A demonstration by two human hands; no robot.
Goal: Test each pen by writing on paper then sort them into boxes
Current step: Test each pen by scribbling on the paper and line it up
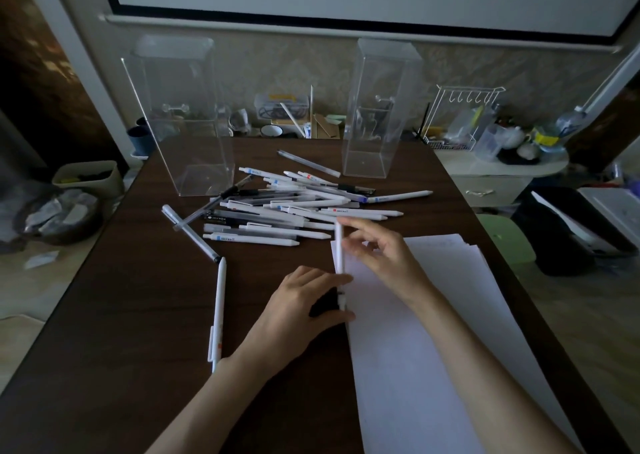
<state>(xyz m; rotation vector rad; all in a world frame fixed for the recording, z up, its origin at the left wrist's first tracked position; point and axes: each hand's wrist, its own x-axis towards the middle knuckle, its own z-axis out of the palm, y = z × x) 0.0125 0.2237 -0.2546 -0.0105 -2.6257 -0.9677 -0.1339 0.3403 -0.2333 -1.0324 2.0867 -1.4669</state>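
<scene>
Worktop (114, 315): dark wood; bare wood shows from the near left corner up the left edge.
White pen (339, 256): held upright over the paper's left edge, about mid-worktop.
Left hand (301, 309): fingers (325, 277) and thumb curled about the pen's lower end.
Right hand (381, 249): index finger and thumb pinch the pen's upper half; the other fingers are loosely bent and blurred.
Paper (433, 349): white sheets along the right edge, reaching the near edge, under the right forearm.
Pile of pens (294, 207): spread across the middle, just beyond both hands.
Left box (187, 124): clear, tall, near the far left corner.
Right box (377, 114): clear, tall, at the far edge.
Stray pens (219, 311): two lie left of the left hand, tips almost meeting.
Clutter (277, 114): low shelf behind the far edge.
</scene>
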